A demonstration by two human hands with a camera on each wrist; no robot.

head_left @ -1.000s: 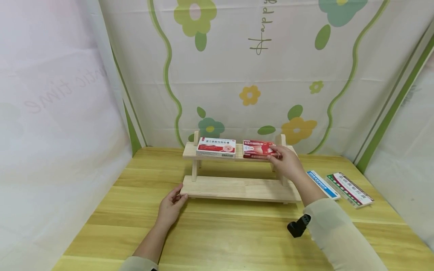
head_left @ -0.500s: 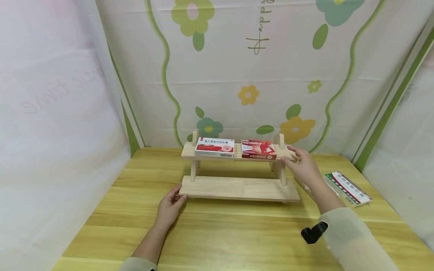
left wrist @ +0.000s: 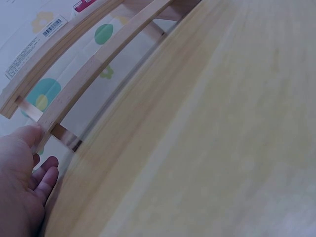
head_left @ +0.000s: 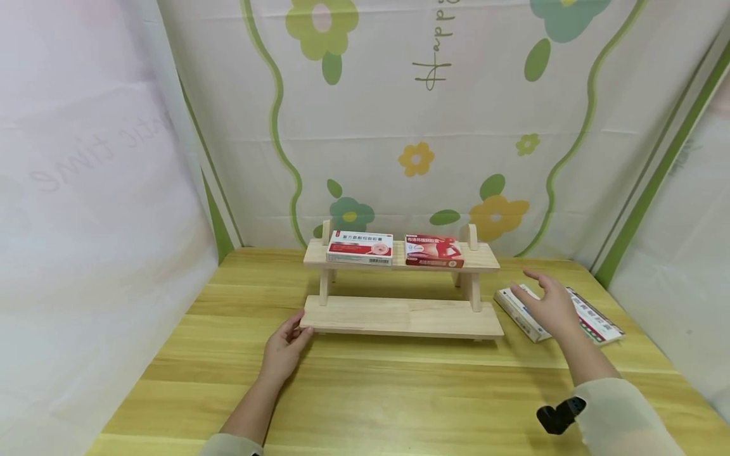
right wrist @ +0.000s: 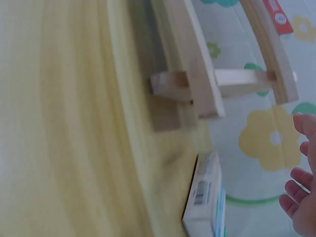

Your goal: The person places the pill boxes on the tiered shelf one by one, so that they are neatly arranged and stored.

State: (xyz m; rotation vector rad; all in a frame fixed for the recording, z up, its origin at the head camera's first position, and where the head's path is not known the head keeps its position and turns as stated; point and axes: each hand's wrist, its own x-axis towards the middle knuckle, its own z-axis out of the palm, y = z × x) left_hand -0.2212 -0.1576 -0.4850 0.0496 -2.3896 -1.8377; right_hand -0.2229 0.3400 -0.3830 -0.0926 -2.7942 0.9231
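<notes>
A two-tier wooden display rack (head_left: pixel 402 315) stands on the table. My left hand (head_left: pixel 281 351) holds the left end of its lower board; in the left wrist view, the thumb meets the board end and the fingers lie below. Two medicine boxes lie on the upper board: a white-and-red box (head_left: pixel 360 247) at left and a red box (head_left: pixel 435 251) at right. My right hand (head_left: pixel 550 307), fingers parted and holding nothing, hovers over a white-and-blue medicine box (head_left: pixel 520 316) right of the rack. The hand partly hides that box and a white-and-green medicine box (head_left: pixel 597 320) beyond it.
The wood-grain table (head_left: pixel 399 399) extends in front of the rack. A flower-print curtain (head_left: pixel 365 107) hangs close behind it, and more cloth encloses the left and right sides.
My right hand let go of the red box on the upper board, then moved right and down to the boxes on the table. The left hand stays at the rack's end.
</notes>
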